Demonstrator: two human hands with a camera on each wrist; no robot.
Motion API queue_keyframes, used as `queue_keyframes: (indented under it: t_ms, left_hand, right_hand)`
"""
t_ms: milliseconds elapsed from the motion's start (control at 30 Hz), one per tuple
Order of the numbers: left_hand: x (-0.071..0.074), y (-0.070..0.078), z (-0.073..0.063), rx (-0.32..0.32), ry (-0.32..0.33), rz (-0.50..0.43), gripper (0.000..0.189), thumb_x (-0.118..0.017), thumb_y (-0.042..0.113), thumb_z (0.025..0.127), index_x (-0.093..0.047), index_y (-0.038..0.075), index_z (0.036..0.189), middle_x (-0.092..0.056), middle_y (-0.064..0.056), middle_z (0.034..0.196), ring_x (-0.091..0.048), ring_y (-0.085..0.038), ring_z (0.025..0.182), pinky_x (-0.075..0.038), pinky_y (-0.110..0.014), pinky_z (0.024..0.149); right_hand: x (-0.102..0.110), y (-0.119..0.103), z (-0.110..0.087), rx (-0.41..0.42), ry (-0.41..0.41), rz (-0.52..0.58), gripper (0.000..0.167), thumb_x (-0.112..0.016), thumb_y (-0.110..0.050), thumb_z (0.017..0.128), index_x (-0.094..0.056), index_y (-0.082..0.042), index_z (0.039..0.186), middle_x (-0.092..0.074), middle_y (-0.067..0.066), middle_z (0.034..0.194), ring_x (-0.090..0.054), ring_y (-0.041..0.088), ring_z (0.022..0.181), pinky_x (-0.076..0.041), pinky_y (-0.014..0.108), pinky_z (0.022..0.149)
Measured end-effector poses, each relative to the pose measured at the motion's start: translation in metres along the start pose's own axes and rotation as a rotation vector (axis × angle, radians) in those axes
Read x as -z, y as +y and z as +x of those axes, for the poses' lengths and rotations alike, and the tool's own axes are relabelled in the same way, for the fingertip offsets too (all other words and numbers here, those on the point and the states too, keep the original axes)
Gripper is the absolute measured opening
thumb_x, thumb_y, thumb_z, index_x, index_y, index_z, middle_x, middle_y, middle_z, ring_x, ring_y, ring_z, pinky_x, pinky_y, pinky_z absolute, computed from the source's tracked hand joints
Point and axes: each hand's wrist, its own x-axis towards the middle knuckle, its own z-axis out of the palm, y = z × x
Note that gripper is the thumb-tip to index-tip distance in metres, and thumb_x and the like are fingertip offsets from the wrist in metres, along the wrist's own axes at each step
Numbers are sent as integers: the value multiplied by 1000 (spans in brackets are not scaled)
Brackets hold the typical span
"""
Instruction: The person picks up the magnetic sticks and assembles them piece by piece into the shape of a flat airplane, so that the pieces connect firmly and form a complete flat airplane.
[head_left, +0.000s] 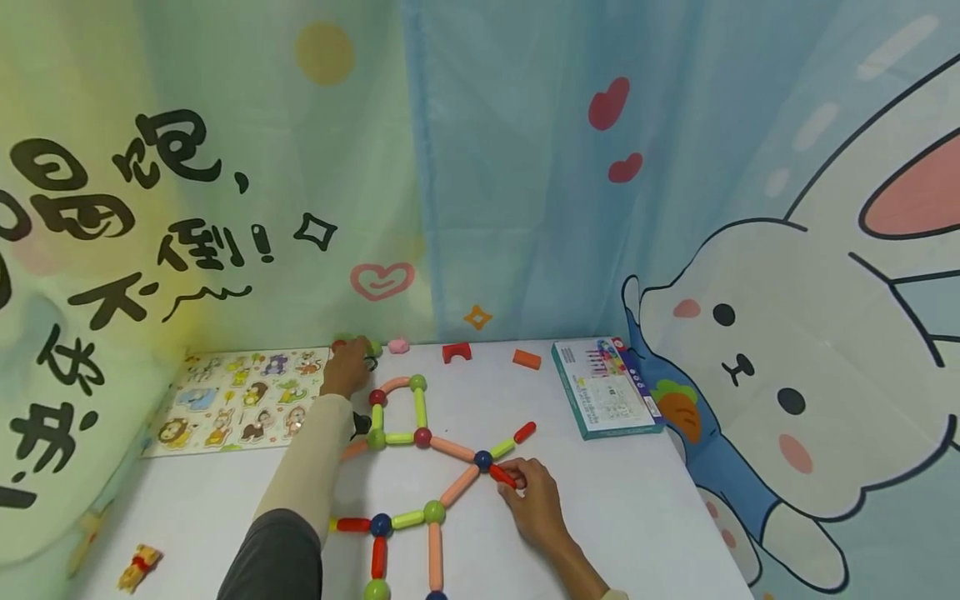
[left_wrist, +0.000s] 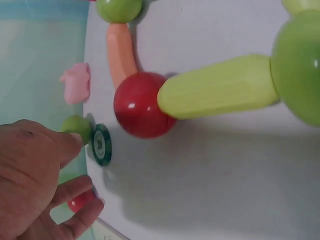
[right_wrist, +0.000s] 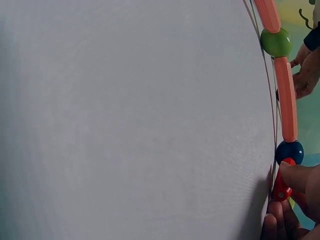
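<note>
At the back edge of the table, my left hand (head_left: 347, 371) reaches over loose balls. In the left wrist view its thumb overlaps a green ball (left_wrist: 77, 129), and its spread fingers lie by a red ball (left_wrist: 81, 200). My right hand (head_left: 534, 504) pinches a short red magnetic stick (head_left: 502, 476) between thumb and fingers; the stick's far end meets a dark blue ball (head_left: 483, 460). That ball also joins orange sticks (head_left: 453, 448) and a yellow-green stick (head_left: 502, 448) tipped with another red stick (head_left: 525, 432). The linked figure of balls and sticks lies flat on the table.
A sticker board (head_left: 247, 400) lies at the back left and a boxed set (head_left: 606, 387) at the back right. Between them sit a pink piece (head_left: 399, 345), a red arch (head_left: 457, 352) and an orange block (head_left: 527, 359). A bear figure (head_left: 139, 567) lies front left.
</note>
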Motion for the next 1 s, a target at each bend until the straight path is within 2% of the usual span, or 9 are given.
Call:
queue_keyframes:
  t_ms: [67, 233, 400, 533, 633, 700, 833, 933, 1000]
  left_hand:
    - [-1, 3, -2, -17, -10, -20, 43, -50, 3, 103, -51, 1, 145, -61, -29, 142, -59, -49, 130, -51, -66, 100]
    - [-6, 11, -4, -36, -5, -12, 50, -48, 4, 101, -49, 1, 152, -53, -31, 148, -46, -52, 141, -48, -70, 104]
    - [-15, 20, 1, -65, -35, 2, 40, -61, 6, 101, -60, 5, 141, -62, -24, 140, -55, -45, 133, -51, -64, 103]
    - [-22, 24, 1, -80, -53, 6, 35, -77, 28, 98, -71, 5, 125, -68, -24, 122, -61, -41, 118, -55, -58, 99]
    - [-24, 25, -2, -74, -14, -4, 46, -85, 41, 90, -75, 5, 116, -67, -23, 111, -62, -41, 110, -55, -57, 96]
    - [-24, 30, -4, -88, 24, -43, 40, -86, 33, 91, -74, 3, 115, -67, -23, 109, -63, -40, 107, -54, -56, 95]
    - [-20, 55, -10, -166, 86, -162, 30, -83, 16, 93, -73, 3, 118, -70, -20, 112, -64, -36, 104, -53, -53, 94]
    - [-18, 84, -21, -243, 72, -262, 25, -81, 11, 94, -75, 4, 117, -72, -17, 111, -67, -32, 97, -55, -50, 88]
    - [-22, 103, -30, -283, 37, -309, 25, -81, 11, 93, -77, 5, 117, -72, -14, 109, -67, -27, 94, -56, -45, 86]
  right_hand:
    - [-1, 0, -1, 2, 2, -1, 28, -82, -9, 92, -75, -17, 118, -58, -4, 95, -51, 11, 87, -45, 22, 75]
    - [-4, -1, -3, 3, -1, -5, 29, -82, -9, 92, -75, -18, 119, -58, -4, 95, -51, 11, 87, -45, 22, 76]
    - [-1, -1, -2, 4, 7, -2, 29, -82, -8, 91, -75, -17, 118, -58, -4, 94, -52, 11, 86, -46, 22, 75]
    - [0, -1, -1, -1, 6, 5, 29, -82, -9, 92, -75, -17, 119, -57, -4, 94, -52, 12, 87, -47, 22, 76]
    - [0, -1, 0, -3, 4, 6, 29, -82, -10, 92, -75, -18, 120, -58, -5, 96, -53, 11, 89, -48, 21, 77]
    - [-1, 0, -1, 2, 9, 4, 30, -83, -10, 92, -76, -18, 120, -59, -5, 97, -54, 11, 89, -48, 21, 77]
    - [-1, 0, -3, 12, 28, 3, 30, -84, -7, 90, -76, -17, 118, -60, -4, 95, -53, 11, 87, -48, 22, 76]
    - [-1, 0, -3, 6, 31, 5, 29, -84, -8, 90, -76, -17, 117, -59, -4, 94, -53, 11, 87, -48, 21, 76]
    - [-1, 0, -3, 11, 26, 3, 29, -83, -8, 91, -76, -16, 117, -59, -3, 94, -53, 11, 86, -48, 22, 75]
